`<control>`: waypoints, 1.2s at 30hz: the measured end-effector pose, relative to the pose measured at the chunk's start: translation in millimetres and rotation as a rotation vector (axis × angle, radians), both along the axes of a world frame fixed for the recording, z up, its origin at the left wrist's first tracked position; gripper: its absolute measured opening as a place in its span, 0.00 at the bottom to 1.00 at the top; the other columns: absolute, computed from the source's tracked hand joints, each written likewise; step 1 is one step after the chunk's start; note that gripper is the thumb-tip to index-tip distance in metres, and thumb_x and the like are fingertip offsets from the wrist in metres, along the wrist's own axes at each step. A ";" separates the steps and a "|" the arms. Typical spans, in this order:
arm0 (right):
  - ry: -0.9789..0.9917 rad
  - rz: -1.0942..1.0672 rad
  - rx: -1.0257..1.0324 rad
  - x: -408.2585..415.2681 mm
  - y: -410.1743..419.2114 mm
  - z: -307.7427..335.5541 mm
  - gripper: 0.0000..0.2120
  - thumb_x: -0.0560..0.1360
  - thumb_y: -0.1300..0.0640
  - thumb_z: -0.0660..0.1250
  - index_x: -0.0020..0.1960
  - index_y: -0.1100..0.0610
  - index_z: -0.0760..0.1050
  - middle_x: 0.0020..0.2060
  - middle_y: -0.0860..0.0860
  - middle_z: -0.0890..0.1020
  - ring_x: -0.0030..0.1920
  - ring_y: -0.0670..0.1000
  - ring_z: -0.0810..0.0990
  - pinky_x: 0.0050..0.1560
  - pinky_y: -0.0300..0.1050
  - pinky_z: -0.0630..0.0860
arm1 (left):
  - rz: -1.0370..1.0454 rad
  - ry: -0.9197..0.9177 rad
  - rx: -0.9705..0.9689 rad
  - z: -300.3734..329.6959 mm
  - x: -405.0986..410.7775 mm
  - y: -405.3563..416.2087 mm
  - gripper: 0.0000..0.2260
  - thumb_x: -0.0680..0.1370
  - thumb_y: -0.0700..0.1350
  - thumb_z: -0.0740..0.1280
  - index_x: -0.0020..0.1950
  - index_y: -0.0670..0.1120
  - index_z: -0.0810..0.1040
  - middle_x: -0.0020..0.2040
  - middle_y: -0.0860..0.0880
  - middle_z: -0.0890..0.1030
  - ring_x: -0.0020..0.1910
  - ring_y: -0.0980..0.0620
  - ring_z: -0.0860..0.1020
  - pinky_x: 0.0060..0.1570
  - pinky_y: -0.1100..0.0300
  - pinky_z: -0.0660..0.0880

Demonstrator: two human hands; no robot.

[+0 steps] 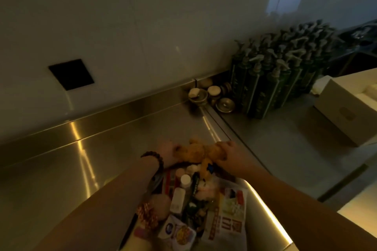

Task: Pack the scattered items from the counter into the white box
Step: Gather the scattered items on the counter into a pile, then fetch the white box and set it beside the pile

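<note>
A small orange plush toy [195, 154] lies at the far end of a pile of items [189, 206] on the steel counter [61, 169]. My right hand [226, 154] grips the toy's right side. My left hand [168, 150], with a dark bead bracelet at its wrist, holds the toy's left side; its fingers are partly hidden. The pile holds small white bottles, a dark green tube, printed packets and a pinkish round thing. The white box [346, 108] stands open on the adjoining surface to the far right, well away from both hands.
Many dark green pump bottles [275, 71] are massed at the back right, with a few small jars [212, 96] beside them by the wall. A seam [224, 122] divides the steel counter from the grey surface on the right. The light is dim.
</note>
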State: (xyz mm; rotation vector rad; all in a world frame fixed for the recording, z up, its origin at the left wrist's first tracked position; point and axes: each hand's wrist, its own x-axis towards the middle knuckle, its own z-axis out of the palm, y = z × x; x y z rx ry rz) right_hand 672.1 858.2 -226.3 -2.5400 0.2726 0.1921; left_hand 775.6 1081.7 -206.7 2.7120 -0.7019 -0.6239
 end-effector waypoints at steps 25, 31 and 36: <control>-0.194 0.132 0.136 -129.7 -21.6 64.6 0.34 0.74 0.48 0.68 0.75 0.51 0.57 0.74 0.52 0.60 0.73 0.53 0.59 0.72 0.52 0.59 | 0.384 -0.495 -0.154 55.0 -177.5 -15.7 0.28 0.77 0.61 0.55 0.74 0.49 0.58 0.74 0.48 0.61 0.73 0.48 0.56 0.71 0.48 0.55; -0.110 0.116 0.068 -208.8 -62.9 53.5 0.35 0.75 0.49 0.66 0.76 0.50 0.53 0.76 0.52 0.54 0.74 0.54 0.56 0.71 0.51 0.58 | 0.376 -0.469 -0.232 42.8 -256.3 -67.9 0.28 0.76 0.61 0.56 0.72 0.49 0.61 0.72 0.48 0.64 0.71 0.48 0.60 0.69 0.48 0.58; -0.175 0.036 0.131 -256.4 -111.4 48.6 0.34 0.73 0.49 0.67 0.74 0.46 0.55 0.75 0.50 0.57 0.73 0.54 0.59 0.67 0.48 0.63 | 0.314 -0.358 -0.255 44.5 -295.9 -127.7 0.31 0.75 0.65 0.53 0.74 0.50 0.57 0.74 0.49 0.60 0.73 0.48 0.57 0.70 0.47 0.57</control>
